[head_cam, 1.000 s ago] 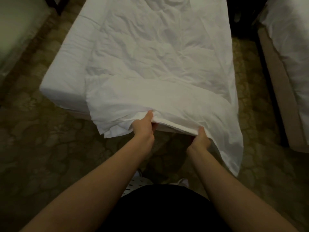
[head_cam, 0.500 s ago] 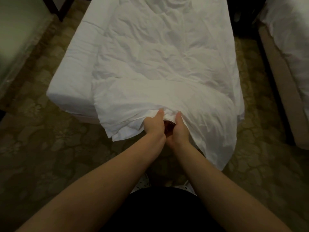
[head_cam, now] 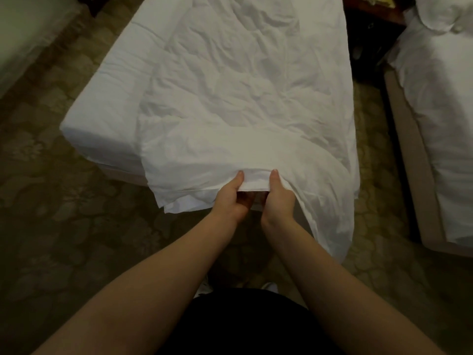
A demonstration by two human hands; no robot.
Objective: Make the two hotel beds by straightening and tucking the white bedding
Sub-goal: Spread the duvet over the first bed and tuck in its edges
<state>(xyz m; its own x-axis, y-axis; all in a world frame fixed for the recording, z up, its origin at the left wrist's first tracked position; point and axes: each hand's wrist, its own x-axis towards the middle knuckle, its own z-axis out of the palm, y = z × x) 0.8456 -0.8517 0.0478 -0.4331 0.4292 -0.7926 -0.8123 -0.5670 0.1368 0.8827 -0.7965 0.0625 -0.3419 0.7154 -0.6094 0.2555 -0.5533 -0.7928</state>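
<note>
A crumpled white duvet (head_cam: 245, 98) lies along the bed (head_cam: 107, 116) in front of me, shifted to the right so the left strip of mattress is bare. Its near edge hangs over the foot of the bed. My left hand (head_cam: 230, 194) grips that folded edge, thumb on top and fingers underneath. My right hand (head_cam: 279, 196) grips the same edge a short gap to the right. The duvet's right corner (head_cam: 337, 226) droops toward the floor. A second bed (head_cam: 440, 139) with white bedding stands at the right.
Patterned carpet (head_cam: 64, 213) surrounds the beds. A narrow aisle (head_cam: 368, 139) runs between the two beds, with a dark nightstand (head_cam: 371, 29) at its far end. A pale wall or curtain (head_cam: 23, 39) is at the far left. My white shoes (head_cam: 270, 286) are below.
My right hand slid left along the duvet edge until it met the left hand; the two have since parted slightly, both still gripping the edge.
</note>
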